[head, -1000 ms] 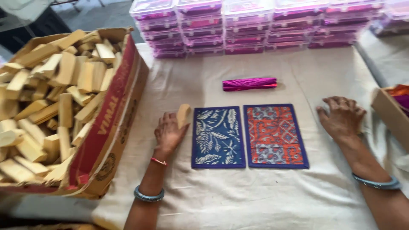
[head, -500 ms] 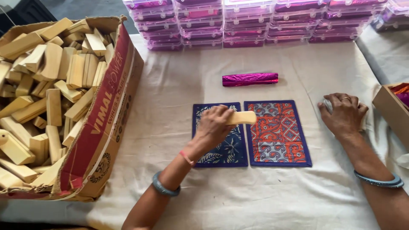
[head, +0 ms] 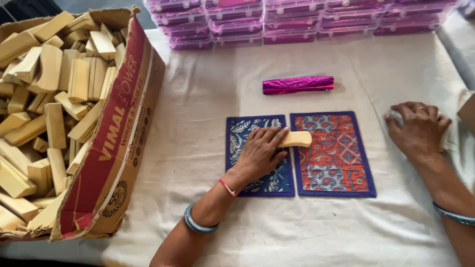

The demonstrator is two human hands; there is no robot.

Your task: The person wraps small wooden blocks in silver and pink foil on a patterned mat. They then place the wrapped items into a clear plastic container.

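Observation:
My left hand (head: 260,154) lies over a blue patterned cloth mat (head: 258,154) and holds a pale wooden block (head: 296,139), whose free end reaches onto the orange and grey patterned mat (head: 334,154) beside it. My right hand (head: 417,129) rests knuckles up on the white cloth at the right, covering a small pale object that is mostly hidden. A shiny magenta foil roll (head: 298,84) lies just beyond the two mats.
A big open cardboard box (head: 118,148) full of several wooden blocks (head: 54,99) stands at the left. Rows of clear lidded boxes with pink contents (head: 297,20) line the far edge. The table is covered by a white cloth (head: 307,232).
My left hand carried the wooden block from the left of the blue mat across it to the seam between both mats. My right hand stayed in place.

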